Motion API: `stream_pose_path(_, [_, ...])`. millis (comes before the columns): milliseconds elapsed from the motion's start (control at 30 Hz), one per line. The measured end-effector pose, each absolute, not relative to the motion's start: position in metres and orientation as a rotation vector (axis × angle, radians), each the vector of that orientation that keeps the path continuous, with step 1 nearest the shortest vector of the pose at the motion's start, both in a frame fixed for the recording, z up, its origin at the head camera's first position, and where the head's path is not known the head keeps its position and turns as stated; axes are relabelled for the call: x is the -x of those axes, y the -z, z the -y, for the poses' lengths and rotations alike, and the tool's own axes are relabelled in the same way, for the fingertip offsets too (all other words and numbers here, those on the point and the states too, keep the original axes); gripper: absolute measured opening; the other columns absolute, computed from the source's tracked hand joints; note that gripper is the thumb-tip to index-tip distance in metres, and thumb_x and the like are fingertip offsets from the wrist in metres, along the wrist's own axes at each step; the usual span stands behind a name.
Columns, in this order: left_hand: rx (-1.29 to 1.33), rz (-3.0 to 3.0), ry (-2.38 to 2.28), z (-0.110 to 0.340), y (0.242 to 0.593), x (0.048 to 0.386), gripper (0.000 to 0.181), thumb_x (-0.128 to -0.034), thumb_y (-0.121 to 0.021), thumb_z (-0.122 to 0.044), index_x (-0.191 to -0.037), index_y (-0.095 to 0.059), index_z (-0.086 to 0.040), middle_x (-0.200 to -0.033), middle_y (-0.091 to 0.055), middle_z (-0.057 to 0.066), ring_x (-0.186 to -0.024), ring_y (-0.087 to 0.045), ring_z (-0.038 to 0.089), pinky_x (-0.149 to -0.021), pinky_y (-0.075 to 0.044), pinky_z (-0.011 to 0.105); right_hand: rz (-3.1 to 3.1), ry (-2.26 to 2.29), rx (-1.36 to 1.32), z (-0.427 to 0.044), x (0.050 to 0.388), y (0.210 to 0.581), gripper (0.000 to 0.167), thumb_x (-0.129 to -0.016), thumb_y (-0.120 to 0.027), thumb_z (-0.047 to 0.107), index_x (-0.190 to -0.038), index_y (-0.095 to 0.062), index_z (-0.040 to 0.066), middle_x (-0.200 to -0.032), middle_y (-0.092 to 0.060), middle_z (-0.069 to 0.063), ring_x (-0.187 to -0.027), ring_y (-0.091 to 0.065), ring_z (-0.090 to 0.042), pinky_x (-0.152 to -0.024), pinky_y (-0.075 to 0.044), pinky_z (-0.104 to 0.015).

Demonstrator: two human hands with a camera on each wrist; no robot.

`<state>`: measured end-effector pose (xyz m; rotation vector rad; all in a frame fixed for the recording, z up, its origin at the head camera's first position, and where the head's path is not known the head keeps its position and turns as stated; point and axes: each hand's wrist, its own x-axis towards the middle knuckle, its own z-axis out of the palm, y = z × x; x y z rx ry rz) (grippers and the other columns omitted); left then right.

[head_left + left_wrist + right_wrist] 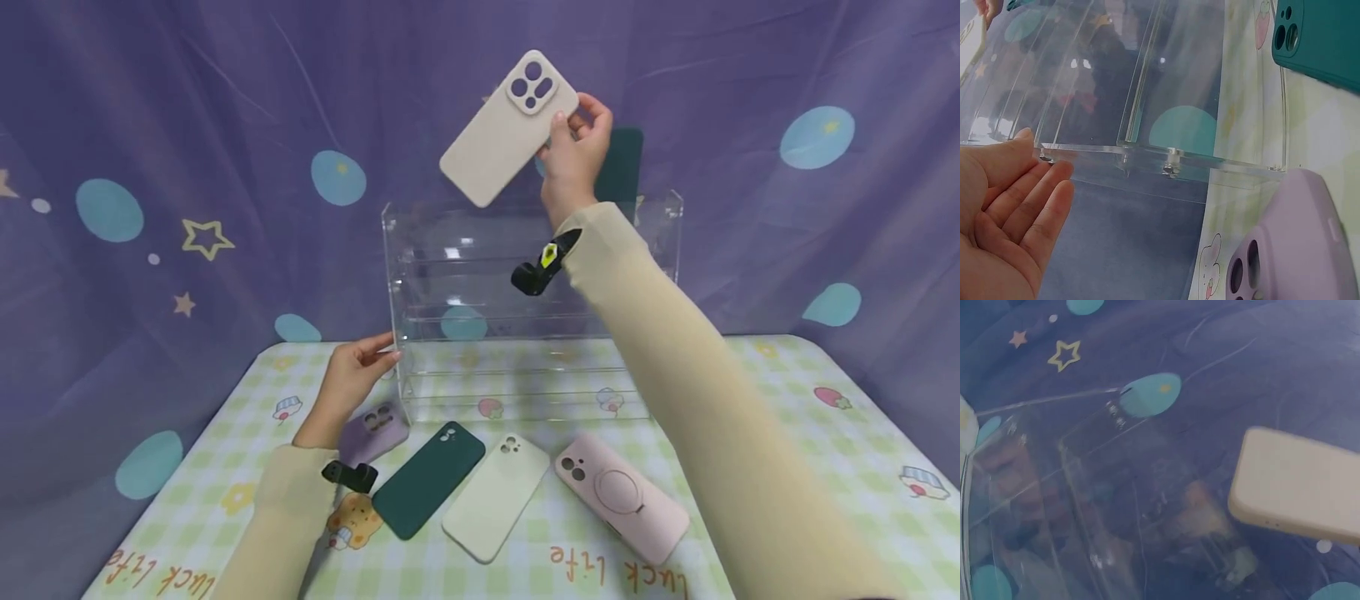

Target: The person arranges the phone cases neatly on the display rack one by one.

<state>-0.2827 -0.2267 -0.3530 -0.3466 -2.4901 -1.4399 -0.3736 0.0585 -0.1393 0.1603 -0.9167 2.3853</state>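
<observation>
My right hand (pixel 577 158) grips a cream phone case (pixel 498 137) by its right edge, tilted, above the clear acrylic rack (pixel 517 287). In the right wrist view the cream case (pixel 1297 487) shows at the right, and the hand is out of sight. Behind the right hand a dark green case (pixel 624 167) stands upright at the rack's top. My left hand (pixel 348 379) pinches the rack's left side panel between thumb and fingers; in the left wrist view the hand (pixel 1007 212) has its thumb and fingertips at the panel's edge (pixel 1091 148).
On the checked tablecloth (pixel 810 467) before the rack lie a purple case (pixel 382 437), a dark green case (pixel 429 479), a pale cream-green case (pixel 497 500) and a pink case with a ring (pixel 652 517). A purple patterned curtain (pixel 225 100) hangs behind.
</observation>
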Motion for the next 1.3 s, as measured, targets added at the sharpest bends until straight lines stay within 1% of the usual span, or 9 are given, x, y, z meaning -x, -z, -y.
stream_pose_path(167, [0.335, 2.5, 1.473, 0.227, 0.351, 0.281, 0.038, -0.0926, -0.062, -0.016, -0.127, -0.058, 0.0, -0.123, -0.06, 0.017, -0.104, -0.063, 0.029, -0.075, -0.05, 0.014, 0.946, -2.377, -0.209, -0.054, 0.378, 0.142, 0.028, -0.093, -0.049, -0.008, -0.115, -0.046, 0.011, -0.094, -0.055, -0.006, -0.083, -0.062, -0.02, -0.058, -0.052, -0.028])
stream_pose_path(333, [0.327, 2.508, 1.508, 0.225, 0.353, 0.28, 0.038, -0.0933, -0.06, -0.011, -0.128, -0.055, 0.004, -0.125, -0.058, 0.019, -0.107, -0.06, 0.034, -0.076, -0.05, 0.016, 0.944, -2.367, -0.222, -0.054, 0.38, 0.143, 0.028, -0.093, -0.048, -0.008, -0.114, -0.046, 0.01, -0.092, -0.055, -0.006, -0.081, -0.062, -0.02, -0.058, -0.051, -0.028])
stream_pose_path(467, [0.328, 2.504, 1.486, 0.226, 0.352, 0.279, 0.037, -0.093, -0.061, -0.012, -0.127, -0.057, 0.003, -0.124, -0.059, 0.019, -0.106, -0.061, 0.034, -0.075, -0.05, 0.015, 1.027, -2.383, -0.219, -0.052, 0.381, 0.148, 0.027, -0.093, -0.049, -0.009, -0.112, -0.048, 0.01, -0.09, -0.056, -0.006, -0.078, -0.061, -0.018, -0.056, -0.051, -0.027])
stream_pose_path(700, [0.324, 2.494, 1.458, 0.228, 0.349, 0.275, 0.038, -0.0926, -0.062, -0.018, -0.127, -0.059, -0.001, -0.123, -0.061, 0.016, -0.103, -0.064, 0.028, -0.076, -0.051, 0.017, 1.163, -2.466, -0.271, -0.046, 0.383, 0.155, 0.026, -0.093, -0.048, -0.011, -0.11, -0.049, 0.008, -0.088, -0.056, -0.007, -0.082, -0.059, -0.018, -0.061, -0.052, -0.028])
stream_pose_path(900, [0.329, 2.472, 1.471, 0.228, 0.349, 0.272, 0.037, -0.0921, -0.063, -0.016, -0.125, -0.059, 0.001, -0.122, -0.061, 0.017, -0.095, -0.066, 0.011, -0.075, -0.05, 0.015, 1.348, -2.491, -0.297, -0.036, 0.382, 0.154, 0.026, -0.093, -0.049, -0.009, -0.112, -0.053, 0.008, -0.087, -0.058, -0.006, -0.083, -0.059, -0.018, -0.063, -0.051, -0.029])
stream_pose_path(967, [0.327, 2.465, 1.476, 0.228, 0.349, 0.27, 0.037, -0.0918, -0.063, -0.014, -0.125, -0.059, 0.002, -0.122, -0.061, 0.018, -0.094, -0.066, 0.01, -0.074, -0.05, 0.014, 1.424, -2.48, -0.313, -0.032, 0.381, 0.154, 0.026, -0.092, -0.05, -0.009, -0.113, -0.053, 0.007, -0.087, -0.059, -0.006, -0.083, -0.06, -0.018, -0.065, -0.052, -0.03])
stream_pose_path(1033, [0.326, 2.464, 1.475, 0.228, 0.35, 0.27, 0.036, -0.0917, -0.063, -0.013, -0.124, -0.059, 0.002, -0.122, -0.061, 0.018, -0.094, -0.066, 0.012, -0.074, -0.05, 0.014, 1.498, -2.459, -0.325, -0.03, 0.38, 0.153, 0.027, -0.093, -0.05, -0.008, -0.114, -0.053, 0.007, -0.088, -0.06, -0.007, -0.083, -0.06, -0.019, -0.067, -0.053, -0.033])
stream_pose_path(1200, [0.336, 2.462, 1.478, 0.227, 0.349, 0.27, 0.037, -0.0918, -0.063, -0.014, -0.125, -0.059, 0.002, -0.122, -0.061, 0.017, -0.099, -0.066, 0.022, -0.074, -0.051, 0.015, 1.635, -2.412, -0.342, -0.031, 0.378, 0.152, 0.027, -0.094, -0.05, -0.005, -0.116, -0.054, 0.01, -0.096, -0.061, -0.008, -0.089, -0.061, -0.022, -0.079, -0.053, -0.039])
stream_pose_path(1300, [0.344, 2.462, 1.489, 0.226, 0.348, 0.27, 0.038, -0.0919, -0.063, -0.015, -0.126, -0.059, 0.001, -0.123, -0.061, 0.017, -0.101, -0.064, 0.027, -0.074, -0.051, 0.016, 1.684, -2.368, -0.362, -0.033, 0.377, 0.152, 0.028, -0.095, -0.049, -0.003, -0.117, -0.056, 0.012, -0.097, -0.061, -0.008, -0.09, -0.062, -0.022, -0.082, -0.053, -0.04])
